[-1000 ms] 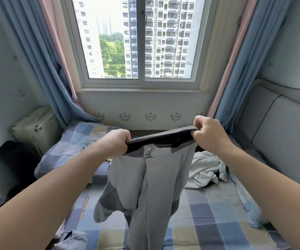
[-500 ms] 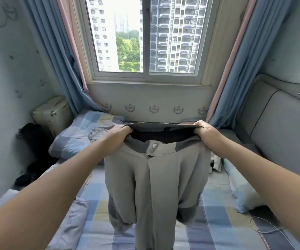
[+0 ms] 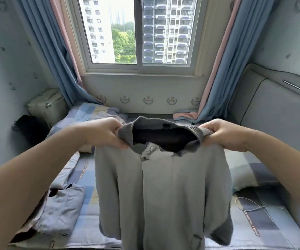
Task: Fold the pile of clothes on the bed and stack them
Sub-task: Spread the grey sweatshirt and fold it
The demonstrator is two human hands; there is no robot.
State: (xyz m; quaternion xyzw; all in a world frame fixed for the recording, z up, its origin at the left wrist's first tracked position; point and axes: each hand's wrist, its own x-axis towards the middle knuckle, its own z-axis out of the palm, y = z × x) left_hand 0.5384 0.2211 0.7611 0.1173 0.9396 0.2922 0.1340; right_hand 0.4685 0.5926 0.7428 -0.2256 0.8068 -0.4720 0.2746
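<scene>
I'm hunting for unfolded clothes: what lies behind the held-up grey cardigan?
Around the grey knitted cardigan: the blue checked bedsheet, a folded pale grey garment at left, a thin white cable at right. The bed directly behind it is covered.

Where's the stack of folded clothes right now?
In the head view, the folded clothes lie on the bed at lower left, beside the hanging grey sweater.

The left hand (image 3: 107,132) and right hand (image 3: 225,135) are stretched forward at one level, fingers curled, each pinching the jacket (image 3: 163,192) collar.
</scene>
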